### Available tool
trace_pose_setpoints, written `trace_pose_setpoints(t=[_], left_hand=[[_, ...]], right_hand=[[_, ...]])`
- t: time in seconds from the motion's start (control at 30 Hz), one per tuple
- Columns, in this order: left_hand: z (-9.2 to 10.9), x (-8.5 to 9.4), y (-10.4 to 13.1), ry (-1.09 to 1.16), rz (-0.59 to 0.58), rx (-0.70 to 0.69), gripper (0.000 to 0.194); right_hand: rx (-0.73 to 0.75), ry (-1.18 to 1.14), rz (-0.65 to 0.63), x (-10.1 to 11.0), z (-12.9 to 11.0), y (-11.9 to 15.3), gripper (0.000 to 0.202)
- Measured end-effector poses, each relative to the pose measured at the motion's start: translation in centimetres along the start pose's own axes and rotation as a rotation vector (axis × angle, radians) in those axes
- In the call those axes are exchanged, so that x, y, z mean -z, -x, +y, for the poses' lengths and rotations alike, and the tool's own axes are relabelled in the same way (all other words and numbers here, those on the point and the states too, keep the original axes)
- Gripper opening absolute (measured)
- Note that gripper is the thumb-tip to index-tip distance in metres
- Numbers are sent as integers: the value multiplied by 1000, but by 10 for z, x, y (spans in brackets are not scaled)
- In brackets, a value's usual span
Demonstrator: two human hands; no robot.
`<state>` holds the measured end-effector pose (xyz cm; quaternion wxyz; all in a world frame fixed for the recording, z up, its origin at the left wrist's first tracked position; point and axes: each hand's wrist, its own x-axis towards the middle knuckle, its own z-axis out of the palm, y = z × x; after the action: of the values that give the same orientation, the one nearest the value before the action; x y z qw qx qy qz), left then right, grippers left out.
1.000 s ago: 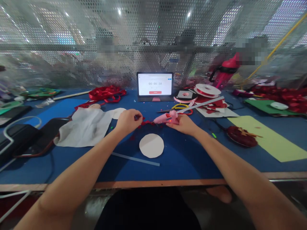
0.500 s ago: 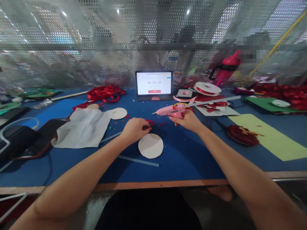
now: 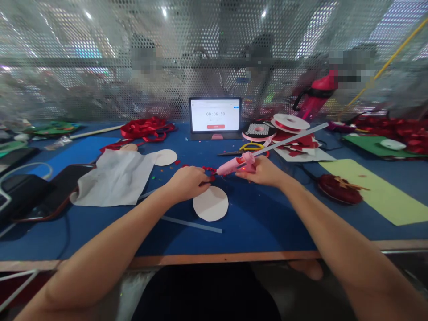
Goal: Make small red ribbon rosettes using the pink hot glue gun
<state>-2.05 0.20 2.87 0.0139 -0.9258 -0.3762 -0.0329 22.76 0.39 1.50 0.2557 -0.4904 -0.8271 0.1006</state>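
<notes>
My right hand (image 3: 262, 170) is wrapped round a pink glue gun (image 3: 236, 165) with a long clear glue stick (image 3: 290, 139) sticking out of its back. The gun's nozzle points left and down, close to the fingertips of my left hand (image 3: 190, 182). Those fingers are pinched together, with a small red piece (image 3: 212, 177) at their tips; its kind I cannot make out. Just below lies a white round disc (image 3: 210, 205), flat on the blue table. More small red bits (image 3: 207, 168) lie behind my left hand.
Scissors with yellow handles (image 3: 252, 147) lie behind the gun, near ribbon spools (image 3: 290, 122). A tablet (image 3: 215, 116) stands at the back. To the left are a grey cloth (image 3: 113, 178), a second white disc (image 3: 166, 157) and red ribbon (image 3: 147, 129). A loose glue stick (image 3: 194, 224) lies in front.
My right hand has tilted the glue gun, bringing its nozzle down and forward to my left fingertips. The scissors behind it show more fully. My left hand has hardly moved.
</notes>
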Motion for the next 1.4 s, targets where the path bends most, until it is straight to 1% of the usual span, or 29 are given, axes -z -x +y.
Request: trace_pose_setpoints(t=[0.2, 0.33, 0.6, 1.03, 1.2, 1.4], left_hand=[[4, 3, 1, -71, -71, 8, 28], [5, 4, 0, -84, -87, -13, 29], [5, 3, 1, -65, -85, -29, 29], [6, 4, 1, -67, -80, -29, 30], [6, 5, 1, -99, -98, -36, 30], [5, 3, 1, -101, -94, -42, 30]], right_hand=[[28, 325, -57, -5, -3, 0, 39], [25, 420, -68, -4, -7, 1, 41], [57, 483, -48, -4, -11, 3, 43], [34, 524, -74, -3, -15, 2, 46], [38, 535, -102, -2, -16, 2, 47], [34, 526, -100, 2, -17, 3, 44]])
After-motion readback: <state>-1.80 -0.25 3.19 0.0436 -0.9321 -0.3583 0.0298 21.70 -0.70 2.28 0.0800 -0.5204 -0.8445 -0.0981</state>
